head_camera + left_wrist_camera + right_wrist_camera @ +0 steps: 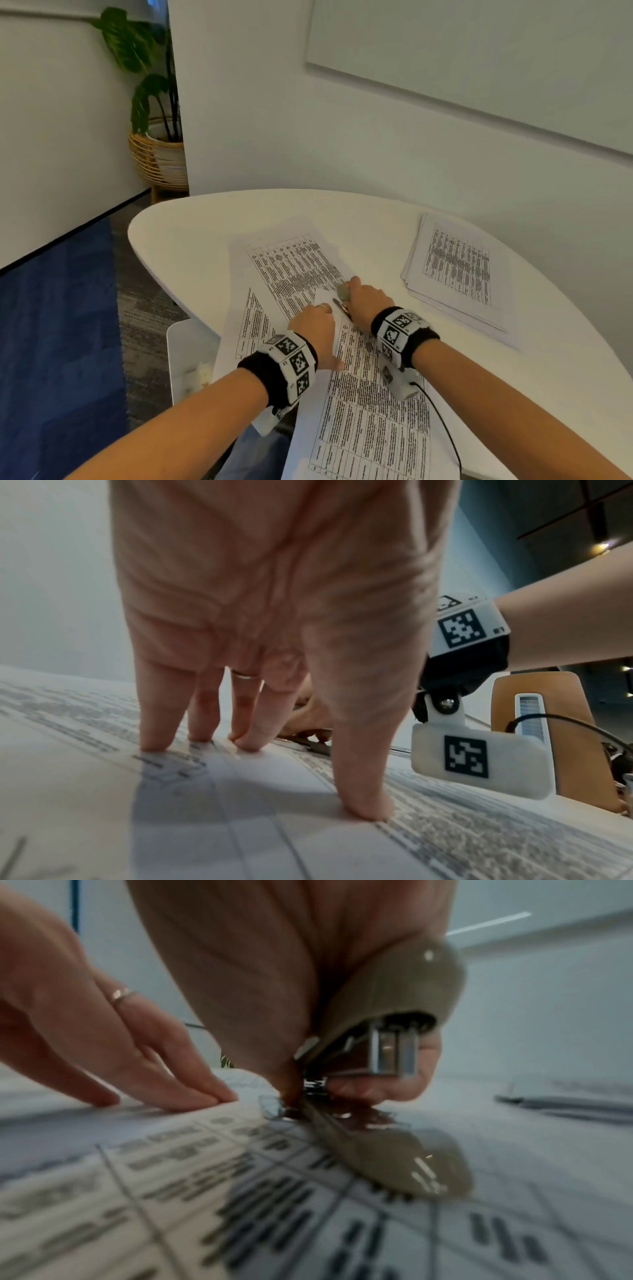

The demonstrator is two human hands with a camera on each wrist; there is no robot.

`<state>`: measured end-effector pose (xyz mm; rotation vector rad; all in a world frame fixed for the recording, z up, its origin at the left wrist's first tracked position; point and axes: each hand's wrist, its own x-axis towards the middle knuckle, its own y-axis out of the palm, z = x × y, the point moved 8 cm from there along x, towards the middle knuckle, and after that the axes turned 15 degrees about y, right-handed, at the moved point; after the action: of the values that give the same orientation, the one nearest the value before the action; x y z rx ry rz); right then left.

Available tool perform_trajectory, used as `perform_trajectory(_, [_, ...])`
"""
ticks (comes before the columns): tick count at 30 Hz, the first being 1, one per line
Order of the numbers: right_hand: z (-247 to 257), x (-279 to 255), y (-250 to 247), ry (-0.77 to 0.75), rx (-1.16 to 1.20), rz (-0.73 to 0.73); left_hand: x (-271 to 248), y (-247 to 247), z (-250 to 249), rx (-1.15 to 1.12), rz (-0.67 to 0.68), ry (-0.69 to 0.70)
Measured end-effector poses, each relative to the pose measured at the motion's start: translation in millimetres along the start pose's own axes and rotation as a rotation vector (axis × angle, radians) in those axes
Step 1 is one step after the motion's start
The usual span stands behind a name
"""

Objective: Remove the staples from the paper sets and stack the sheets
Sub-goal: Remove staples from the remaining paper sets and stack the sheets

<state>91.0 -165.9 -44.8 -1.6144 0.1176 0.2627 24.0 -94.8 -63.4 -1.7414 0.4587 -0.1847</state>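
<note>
No wording can be made out anywhere. The printed sheets (373,407) on the surface (191,233) carry tables of small dark type, too blurred in all three views to read. The wristbands (291,363) bear black-and-white square code markers with tiny characters beside them, also illegible.

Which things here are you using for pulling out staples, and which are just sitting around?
Part of the job:
- staple remover, gripped by the right hand
- paper set, pressed flat by the left hand
- stack of sheets
- other printed papers

Just sitting around:
- potted plant
- white bin beside the table
</note>
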Motion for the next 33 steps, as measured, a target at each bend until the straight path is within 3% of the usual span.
perform_trajectory(3, [2, -3, -4, 0.06, 0.074, 0.017, 1, 1, 0, -0.014, 0.005, -0.001])
perform_trajectory(9, [13, -13, -14, 0.017, -0.002, 0.023, 1, -4, -1, -0.026, 0.026, -0.028])
perform_trajectory(16, [19, -2, -14, 0.025, 0.031, 0.208, -1, -8, -3, -0.034, 0.043, -0.056])
perform_trajectory(24, [28, 16, -15, 0.034, 0.06, 0.139, -4, -8, -4, -0.034, -0.005, -0.042])
perform_trajectory(27, [22, 19, -16, 0.009, 0.192, 0.192, -4, -8, 0, -0.065, -0.015, -0.049])
perform_trajectory(30, [0, 16, -19, 0.016, 0.407, 0.183, -6, -4, 6, -0.105, -0.023, -0.053])
perform_trajectory(33, [-21, -3, -24, -0.025, 0.46, 0.122, -11, 0, 11, -0.176, 0.024, -0.005])
